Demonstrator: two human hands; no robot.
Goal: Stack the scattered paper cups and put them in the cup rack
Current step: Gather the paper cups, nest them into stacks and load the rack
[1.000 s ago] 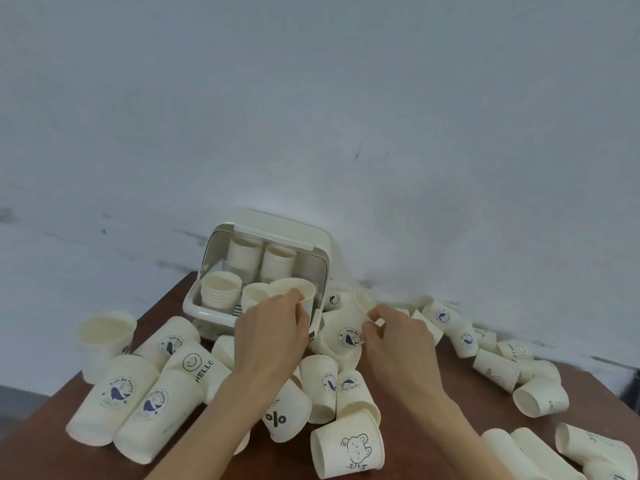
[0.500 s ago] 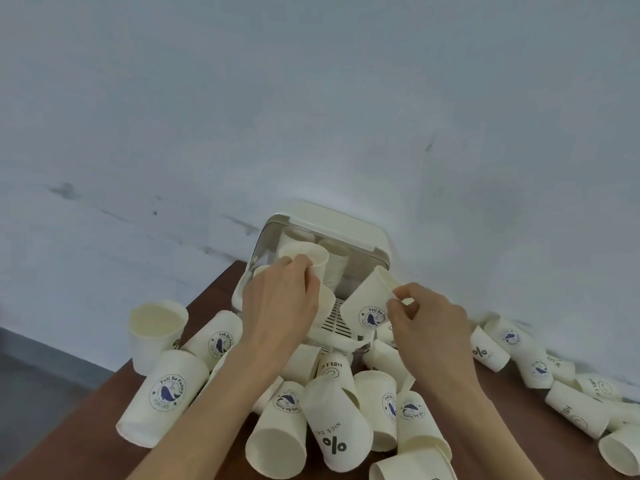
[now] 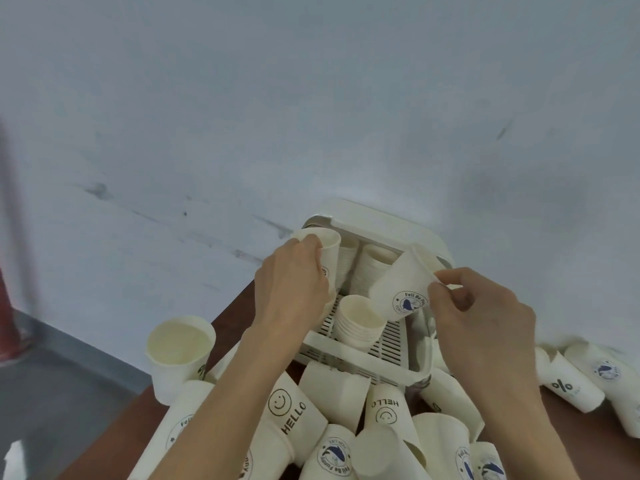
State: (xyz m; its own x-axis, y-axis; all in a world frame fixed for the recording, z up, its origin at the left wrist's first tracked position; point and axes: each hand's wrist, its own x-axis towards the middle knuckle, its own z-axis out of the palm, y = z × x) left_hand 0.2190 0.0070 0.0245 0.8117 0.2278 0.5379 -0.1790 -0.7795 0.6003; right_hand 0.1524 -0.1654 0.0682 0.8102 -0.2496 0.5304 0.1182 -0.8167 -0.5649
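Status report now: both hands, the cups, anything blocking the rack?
Left hand grips upright cup over rack. Right hand pinches tilted whale-logo cup. Short stack already inside. Loose cups crowd rack's front.

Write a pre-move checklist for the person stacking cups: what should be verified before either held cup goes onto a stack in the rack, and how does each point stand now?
1. Left hand grips its upright cup firmly: ok.
2. Right hand has a secure hold on the whale-logo cup: ok; it pinches the cup near its base.
3. Whale-logo cup is upright for nesting: not ok, it is tilted.
4. Short stack at the front of the cup rack is open-topped: ok.
5. Room left on the rear stacks under the lid: cannot tell.
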